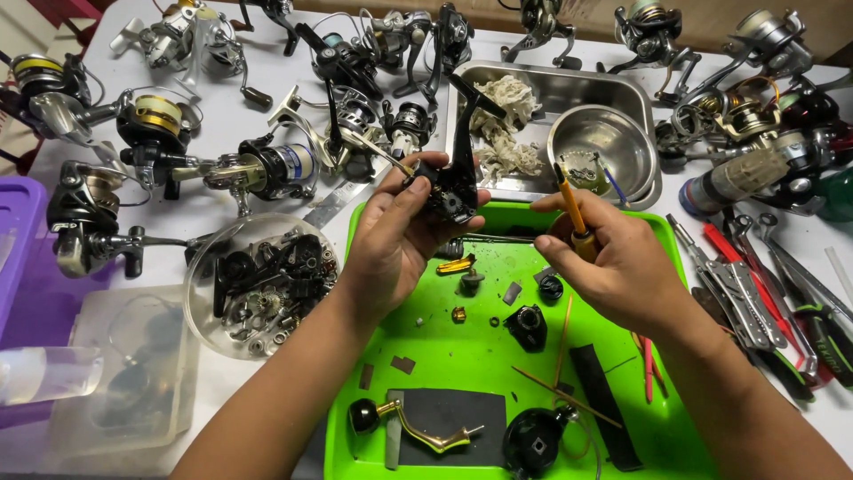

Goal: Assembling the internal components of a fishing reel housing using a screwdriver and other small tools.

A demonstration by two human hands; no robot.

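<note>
Our left hand [391, 236] grips a black reel body [451, 182] above the green tray [462, 356]; our right hand [613, 258] clasps a yellow-handled screwdriver [573, 213]. Around us, a white table [222, 373] crowded with fishing reels [267, 169], a steel pan [551, 93] and pliers [737, 284].

Left hand [395, 244] holds black fishing-reel body [451, 182] above green plastic tray [444, 364]. Right hand [613, 262], to its right, grips yellow-handled screwdriver [573, 213]. Steel bowl [602, 142] in steel pan [569, 89] behind tray. Clear round parts dish [258, 284] left of tray; pliers [737, 289] right.

surface: white table [267, 116] | far edge: brown strip [577, 18] | light: bright, even
</note>
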